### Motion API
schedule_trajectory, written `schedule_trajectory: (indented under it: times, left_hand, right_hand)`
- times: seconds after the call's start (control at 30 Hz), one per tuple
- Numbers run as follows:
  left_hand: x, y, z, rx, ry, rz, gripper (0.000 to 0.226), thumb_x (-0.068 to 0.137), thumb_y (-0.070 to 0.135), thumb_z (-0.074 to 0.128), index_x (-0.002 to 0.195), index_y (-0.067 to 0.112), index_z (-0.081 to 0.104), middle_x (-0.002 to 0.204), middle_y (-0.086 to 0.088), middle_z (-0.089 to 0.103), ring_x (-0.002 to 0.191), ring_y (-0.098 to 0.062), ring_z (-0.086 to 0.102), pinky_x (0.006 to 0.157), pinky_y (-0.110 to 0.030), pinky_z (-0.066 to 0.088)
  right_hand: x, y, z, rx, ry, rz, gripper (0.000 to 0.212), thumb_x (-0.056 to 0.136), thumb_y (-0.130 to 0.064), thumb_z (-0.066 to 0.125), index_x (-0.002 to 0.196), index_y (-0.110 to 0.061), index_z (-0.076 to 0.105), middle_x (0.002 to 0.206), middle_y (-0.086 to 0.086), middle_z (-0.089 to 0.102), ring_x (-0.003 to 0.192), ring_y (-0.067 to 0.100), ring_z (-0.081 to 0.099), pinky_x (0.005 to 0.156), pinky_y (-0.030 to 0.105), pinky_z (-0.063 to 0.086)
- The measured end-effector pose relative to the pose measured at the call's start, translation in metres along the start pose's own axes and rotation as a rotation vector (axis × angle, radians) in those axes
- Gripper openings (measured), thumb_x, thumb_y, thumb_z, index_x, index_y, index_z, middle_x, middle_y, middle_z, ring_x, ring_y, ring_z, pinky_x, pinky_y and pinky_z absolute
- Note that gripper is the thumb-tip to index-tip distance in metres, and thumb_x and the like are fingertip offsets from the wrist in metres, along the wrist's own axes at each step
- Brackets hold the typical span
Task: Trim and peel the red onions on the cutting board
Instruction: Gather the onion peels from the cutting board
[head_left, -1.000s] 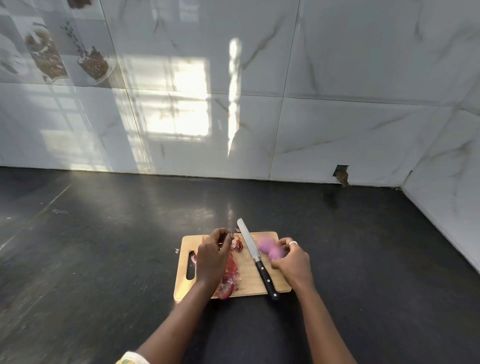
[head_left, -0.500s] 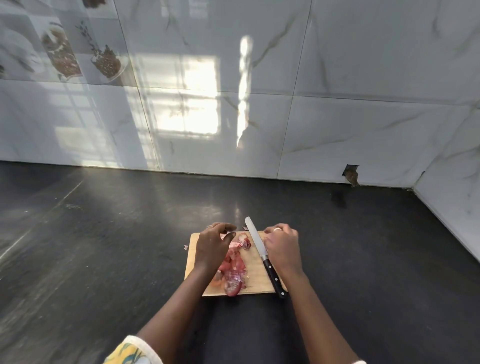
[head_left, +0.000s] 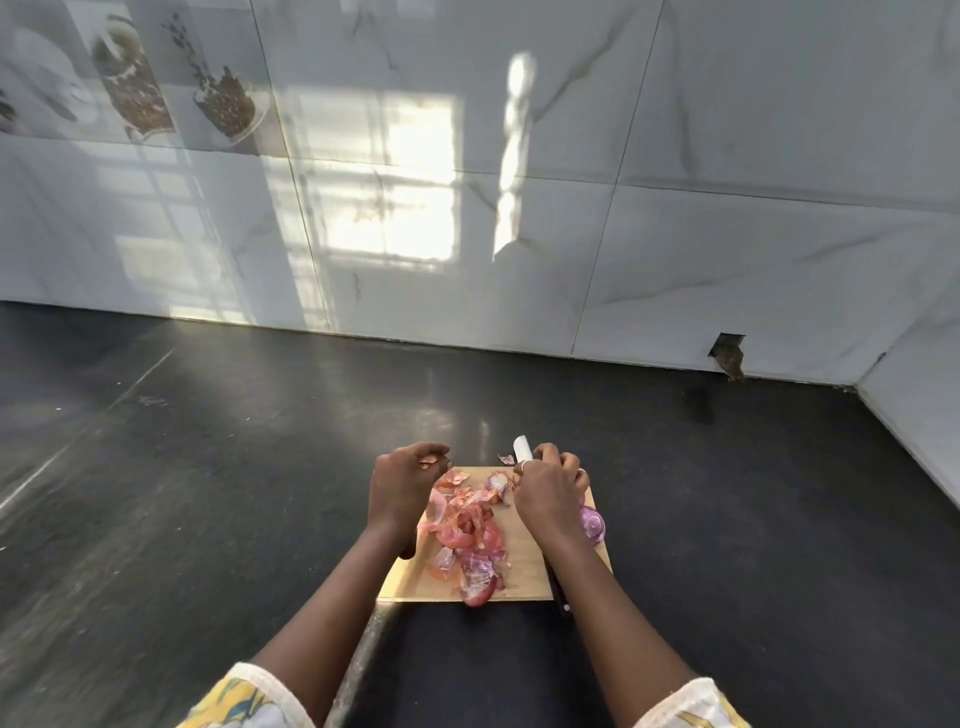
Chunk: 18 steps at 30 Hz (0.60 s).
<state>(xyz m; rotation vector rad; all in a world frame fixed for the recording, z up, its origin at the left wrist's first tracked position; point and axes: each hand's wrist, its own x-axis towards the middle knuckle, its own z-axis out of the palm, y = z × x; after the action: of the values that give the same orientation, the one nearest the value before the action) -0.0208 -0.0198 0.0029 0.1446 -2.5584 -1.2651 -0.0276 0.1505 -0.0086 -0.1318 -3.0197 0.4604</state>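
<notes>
Left hand (head_left: 402, 491) pinches a papery red onion-skin scrap (head_left: 429, 462), best dropped on the pink peel pile (head_left: 465, 525); what the curled right hand (head_left: 550, 491) grips is hidden.

1. A dark grey, polished stone bench (head_left: 218, 467) fills the lower half of the view, with a faint pale line running diagonally across its left part.
2. Large glossy white marble-look wall tiles (head_left: 753, 156) with thin grey veins rise behind it.
3. A bright window-shaped patch of reflected sunlight (head_left: 400, 192) lies on the middle tiles.
4. Printed decorative tiles showing brown foods (head_left: 140, 83) sit at the upper left.
5. A small rectangular hole (head_left: 727, 353) breaks the wall base near the right corner, where a white side wall (head_left: 919, 415) meets it.
</notes>
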Motion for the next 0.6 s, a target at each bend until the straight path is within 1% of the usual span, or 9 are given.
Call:
schedule_trajectory:
  times: [0.1,0.2,0.27,0.33,0.4,0.53,0.6]
  left_hand:
    - [0.002,-0.01,-0.006,-0.051,0.028,-0.054,0.018,0.079,0.017,0.071,0.095,0.011,0.073,0.088,-0.004,0.073,0.077,-0.011,0.067,0.075,-0.025,0.053]
    - [0.007,-0.021,-0.016,-0.012,0.073,-0.114,0.017,0.087,0.012,0.06,0.101,0.007,0.07,0.094,-0.008,0.072,0.084,-0.015,0.065,0.076,-0.023,0.047]
    - [0.01,-0.031,-0.022,0.023,0.068,-0.156,0.02,0.089,0.009,0.056,0.105,0.006,0.068,0.1,-0.009,0.071,0.089,-0.018,0.064,0.08,-0.025,0.049]
    - [0.012,-0.041,-0.028,0.068,0.034,-0.18,0.022,0.088,0.007,0.057,0.107,0.007,0.067,0.102,-0.009,0.07,0.093,-0.02,0.064,0.084,-0.031,0.052]
    - [0.012,-0.049,-0.032,0.122,-0.017,-0.197,0.023,0.085,0.006,0.061,0.107,0.009,0.067,0.103,-0.009,0.069,0.094,-0.02,0.064,0.086,-0.033,0.052]
    - [0.007,-0.058,-0.035,0.198,-0.086,-0.227,0.023,0.08,0.005,0.067,0.102,0.011,0.069,0.102,-0.005,0.067,0.092,-0.018,0.063,0.085,-0.033,0.052]
    - [0.003,-0.06,-0.033,0.217,-0.088,-0.229,0.019,0.079,0.003,0.066,0.095,0.012,0.072,0.098,-0.002,0.066,0.086,-0.016,0.062,0.082,-0.032,0.052]
  right_hand:
    - [0.012,-0.003,-0.001,-0.002,0.053,-0.005,0.025,0.096,-0.019,0.047,0.109,-0.021,0.068,0.13,-0.002,0.05,0.117,0.023,0.039,0.096,0.039,0.029]
    - [0.028,-0.013,-0.003,-0.005,0.022,-0.025,0.026,0.096,-0.016,0.046,0.106,-0.021,0.07,0.128,-0.001,0.05,0.116,0.024,0.038,0.096,0.039,0.028]
    - [0.038,-0.02,-0.001,-0.07,-0.01,-0.036,0.022,0.096,-0.016,0.048,0.104,-0.018,0.069,0.128,0.001,0.049,0.117,0.026,0.038,0.096,0.041,0.029]
    - [0.044,-0.027,0.004,-0.132,-0.039,-0.027,0.018,0.093,-0.015,0.053,0.103,-0.016,0.067,0.127,0.003,0.049,0.117,0.027,0.038,0.096,0.043,0.029]
    - [0.048,-0.032,0.01,-0.123,-0.062,0.003,0.017,0.092,-0.012,0.054,0.102,-0.015,0.067,0.126,0.004,0.049,0.116,0.027,0.038,0.095,0.043,0.029]
    - [0.052,-0.034,0.015,-0.038,-0.057,0.088,0.023,0.092,-0.004,0.049,0.105,-0.014,0.065,0.126,0.006,0.049,0.115,0.027,0.037,0.093,0.041,0.029]
    - [0.052,-0.033,0.016,-0.05,-0.06,0.077,0.025,0.092,-0.004,0.047,0.106,-0.015,0.064,0.126,0.006,0.048,0.116,0.026,0.036,0.094,0.041,0.028]
